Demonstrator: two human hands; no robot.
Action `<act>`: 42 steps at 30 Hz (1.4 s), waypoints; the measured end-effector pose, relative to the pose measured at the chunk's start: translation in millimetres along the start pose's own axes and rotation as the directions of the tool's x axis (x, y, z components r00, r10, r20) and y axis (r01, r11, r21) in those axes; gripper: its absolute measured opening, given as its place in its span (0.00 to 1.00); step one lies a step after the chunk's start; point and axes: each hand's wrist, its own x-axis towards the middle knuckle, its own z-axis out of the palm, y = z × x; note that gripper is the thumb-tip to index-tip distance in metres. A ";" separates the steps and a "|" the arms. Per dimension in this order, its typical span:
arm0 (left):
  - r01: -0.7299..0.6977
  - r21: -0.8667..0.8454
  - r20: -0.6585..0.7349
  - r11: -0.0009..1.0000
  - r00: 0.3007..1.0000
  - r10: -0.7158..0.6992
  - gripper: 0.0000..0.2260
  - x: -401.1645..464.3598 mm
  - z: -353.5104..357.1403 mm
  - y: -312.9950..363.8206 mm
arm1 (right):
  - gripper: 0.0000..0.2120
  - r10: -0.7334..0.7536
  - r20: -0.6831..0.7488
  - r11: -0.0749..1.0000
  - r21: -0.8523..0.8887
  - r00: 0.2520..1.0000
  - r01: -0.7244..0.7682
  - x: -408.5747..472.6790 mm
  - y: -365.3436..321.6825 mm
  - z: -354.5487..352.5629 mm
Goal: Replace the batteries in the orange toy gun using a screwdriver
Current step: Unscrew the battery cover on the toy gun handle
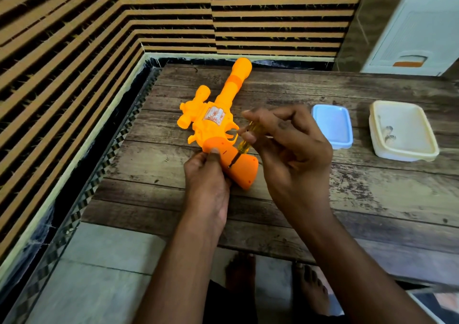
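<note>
- Weathered wooden plank table (323,199); bears orange plastic toy gun (218,122)
- Left hand (207,182) grips gun's handle; right hand (285,147) pinches yellow-handled screwdriver (242,144), tip on handle

A worn, dark wooden plank table (372,194) fills the middle and right of the frame, with a light blue rectangular plastic lid (332,126) lying on it at centre right. Just right of that lid sits a cream rectangular plastic container (403,131). A white plastic drawer cabinet with orange handles (417,25) stands in the upper right corner, and a brown-and-black striped wall (74,38) covers the upper left.
</note>
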 end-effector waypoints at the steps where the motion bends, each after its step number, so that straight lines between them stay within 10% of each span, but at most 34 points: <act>1: 0.001 0.000 -0.001 1.000 1.000 -0.001 0.10 -0.2 0.0 0.1 | 0.15 0.006 -0.002 1.000 0.011 1.000 -0.006 -0.1 0.6 0.4; 29: 0.003 0.032 0.010 0.999 1.000 -0.003 0.11 -2.3 0.1 2.0 | 0.08 0.011 -0.010 1.000 -0.003 1.000 -0.011 -0.2 -0.2 -1.7; 42: -0.002 0.007 -0.011 1.000 1.000 0.002 0.11 -5.4 2.5 3.1 | 0.08 0.248 0.019 0.948 0.201 0.969 -0.247 3.5 8.2 -2.4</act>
